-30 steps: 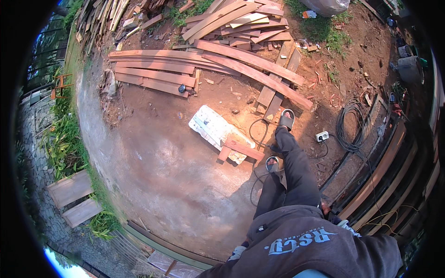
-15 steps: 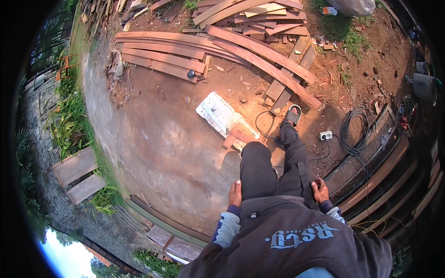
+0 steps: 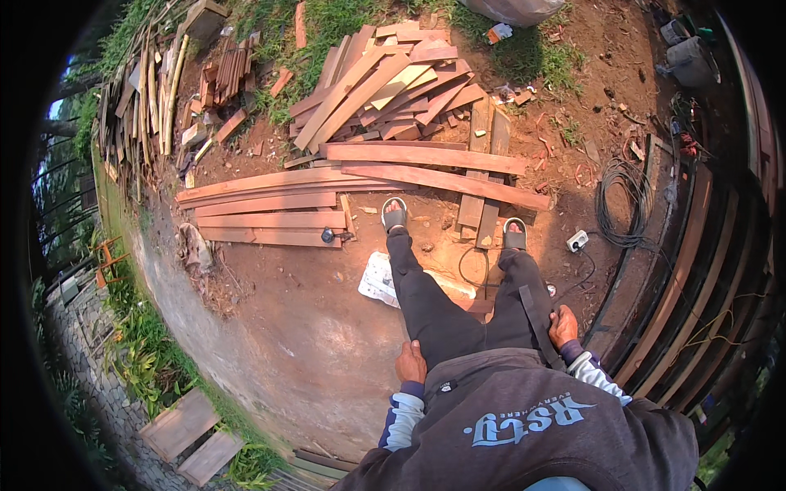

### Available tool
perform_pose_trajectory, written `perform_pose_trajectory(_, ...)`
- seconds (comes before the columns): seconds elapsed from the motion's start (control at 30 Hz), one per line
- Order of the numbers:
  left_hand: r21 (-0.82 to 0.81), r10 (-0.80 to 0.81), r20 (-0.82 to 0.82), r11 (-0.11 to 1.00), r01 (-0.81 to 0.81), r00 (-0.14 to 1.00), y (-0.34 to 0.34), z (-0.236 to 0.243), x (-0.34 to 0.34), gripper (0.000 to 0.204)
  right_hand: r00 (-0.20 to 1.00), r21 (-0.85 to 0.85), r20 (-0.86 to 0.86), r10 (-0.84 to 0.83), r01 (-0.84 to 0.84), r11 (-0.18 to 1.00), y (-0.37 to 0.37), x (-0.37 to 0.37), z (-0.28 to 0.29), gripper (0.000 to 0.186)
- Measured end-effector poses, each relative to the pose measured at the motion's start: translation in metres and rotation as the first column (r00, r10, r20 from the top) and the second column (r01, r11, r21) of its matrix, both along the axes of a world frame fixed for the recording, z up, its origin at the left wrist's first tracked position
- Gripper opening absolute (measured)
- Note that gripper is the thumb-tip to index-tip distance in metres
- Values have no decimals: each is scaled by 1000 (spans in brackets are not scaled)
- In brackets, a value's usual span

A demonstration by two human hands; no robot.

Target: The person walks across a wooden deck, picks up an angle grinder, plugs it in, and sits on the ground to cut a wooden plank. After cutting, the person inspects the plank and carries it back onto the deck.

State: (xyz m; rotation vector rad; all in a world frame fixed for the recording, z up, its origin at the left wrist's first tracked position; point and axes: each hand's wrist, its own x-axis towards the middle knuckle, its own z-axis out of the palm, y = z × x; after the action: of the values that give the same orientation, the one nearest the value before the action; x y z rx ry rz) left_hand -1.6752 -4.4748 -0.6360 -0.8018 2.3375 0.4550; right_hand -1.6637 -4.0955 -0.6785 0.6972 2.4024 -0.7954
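Observation:
My left hand (image 3: 411, 362) rests at the outer side of my left thigh, its fingers curled against the dark trousers (image 3: 446, 323). On the other side my right hand (image 3: 563, 326) is also curled, beside a loose fold of the right trouser leg. Whether either hand grips cloth is hidden. Both my feet, in grey sandals, stand near the reddish planks (image 3: 270, 221). Behind my left leg lies a stained white tray-like piece (image 3: 378, 282), partly covered. A short piece of wood (image 3: 477, 305) shows between my legs. A small dark round object (image 3: 328, 236) sits on the planks.
Ahead is a heap of cut boards (image 3: 393, 82), with two long planks (image 3: 442, 176) crossing in front. To the right are a white power socket (image 3: 577, 240), a coiled black cable (image 3: 626, 200) and long timber lengths (image 3: 696, 270). A bucket (image 3: 692, 63) stands far right.
The view has tilted farther ahead, showing more of the board heap. My left foot has come forward towards the planks, and my legs are more spread. Both hands stay beside my thighs.

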Motion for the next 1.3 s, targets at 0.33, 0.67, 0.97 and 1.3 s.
perform_pose_trajectory(0.33,377,-262,-47,889,260,964,-178,42,-124,29,949,154,116,-294,275,949,-187,-31,84,21)
perform_pose_trajectory(0.67,180,-460,244,886,426,853,-228,-14,-155,46,756,26,325,-568,594,804,-268,-14,112,32)
perform_pose_trajectory(0.97,427,-92,343,902,-68,935,-218,37,-173,42,720,39,457,-523,571,820,-266,1,39,22)
perform_pose_trajectory(1.3,394,-570,207,792,466,795,-218,-68,-238,38,462,-322,189,-867,863,389,-174,-11,-203,37)
